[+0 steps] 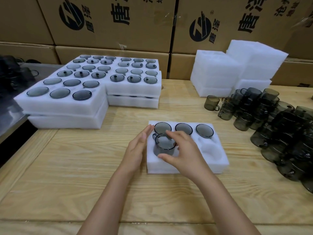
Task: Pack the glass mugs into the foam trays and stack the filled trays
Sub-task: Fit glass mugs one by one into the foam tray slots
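A white foam tray (218, 164) lies on the wooden table in front of me. Its far row holds three smoky glass mugs (183, 128). A fourth glass mug (165, 144) sits partly sunk in the near-left pocket, its handle at the upper left. My right hand (183, 151) holds this mug, thumb at its near side and fingers over its rim. Straight-fingered, my left hand (138, 145) rests against the tray's left edge. At least one near pocket (210, 150) to the right is empty.
Stacked filled foam trays (67, 102) stand at the far left, with another stack (135, 89) beside them. Piles of empty foam trays (215, 72) stand at the far right. A heap of loose dark glass mugs (271, 126) covers the table's right side. Cardboard boxes line the back.
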Available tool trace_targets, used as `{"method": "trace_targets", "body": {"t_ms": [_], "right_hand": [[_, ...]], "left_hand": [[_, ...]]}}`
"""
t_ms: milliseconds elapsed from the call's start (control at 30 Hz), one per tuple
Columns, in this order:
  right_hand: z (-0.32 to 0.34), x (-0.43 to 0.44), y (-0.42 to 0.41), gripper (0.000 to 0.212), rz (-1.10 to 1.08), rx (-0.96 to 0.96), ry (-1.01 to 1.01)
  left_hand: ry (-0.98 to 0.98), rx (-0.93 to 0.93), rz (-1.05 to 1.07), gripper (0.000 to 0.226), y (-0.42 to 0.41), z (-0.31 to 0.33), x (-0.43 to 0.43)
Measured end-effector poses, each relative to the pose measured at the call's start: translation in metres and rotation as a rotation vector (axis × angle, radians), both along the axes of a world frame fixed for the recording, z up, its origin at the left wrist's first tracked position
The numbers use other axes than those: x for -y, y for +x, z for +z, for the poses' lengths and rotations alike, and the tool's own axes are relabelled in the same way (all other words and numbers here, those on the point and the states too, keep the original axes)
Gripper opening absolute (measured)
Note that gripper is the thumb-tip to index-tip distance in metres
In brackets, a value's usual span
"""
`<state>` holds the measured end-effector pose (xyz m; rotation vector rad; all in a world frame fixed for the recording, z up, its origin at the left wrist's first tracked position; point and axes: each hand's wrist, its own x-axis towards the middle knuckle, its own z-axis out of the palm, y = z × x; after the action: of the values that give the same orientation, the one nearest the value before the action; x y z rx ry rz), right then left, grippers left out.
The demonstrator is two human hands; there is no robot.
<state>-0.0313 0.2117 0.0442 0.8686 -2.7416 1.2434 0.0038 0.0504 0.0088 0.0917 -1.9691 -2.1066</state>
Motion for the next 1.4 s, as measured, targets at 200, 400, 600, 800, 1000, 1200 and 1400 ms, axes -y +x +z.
{"method": "trace_targets", "body": {"t_ms": [200, 400, 600, 800, 1000, 1200, 1400], "right_hand": [[0.003, 0.001, -0.002, 0.074, 0.005, -0.05, 0.157], [0.019, 0.018, -0.019, 0.05, 0.026, -0.09, 0.074], [0.004, 0.041, -0.025, 0.066, 0.219, -0.28, 0.767], [0.0, 0.041, -0.025, 0.068, 0.2, -0.301, 0.834], [-0.006, 0.041, -0.023, 0.062, 0.158, -0.206, 0.647], [0.003, 0.023, -0.018, 0.037, 0.129, -0.061, 0.01], [0.013, -0.077, -0.032, 0.032, -0.49, -0.493, -0.087]], "left_hand": [[-0.043, -0.026, 0.063, 0.035, -0.002, 0.004, -0.004], [-0.294, -0.199, 0.119, 0.037, -0.017, 0.038, -0.013], [-0.959, 0.014, -0.111, 0.042, -0.034, 0.036, -0.021], [-0.979, -0.001, -0.096, 0.055, -0.035, 0.025, -0.019], [-0.43, -0.106, 0.05, 0.042, -0.029, 0.019, -0.016], [0.112, -0.056, 0.167, 0.039, -0.019, -0.005, -0.012], [0.214, -0.035, 0.181, 0.036, -0.022, -0.01, -0.008]]}}
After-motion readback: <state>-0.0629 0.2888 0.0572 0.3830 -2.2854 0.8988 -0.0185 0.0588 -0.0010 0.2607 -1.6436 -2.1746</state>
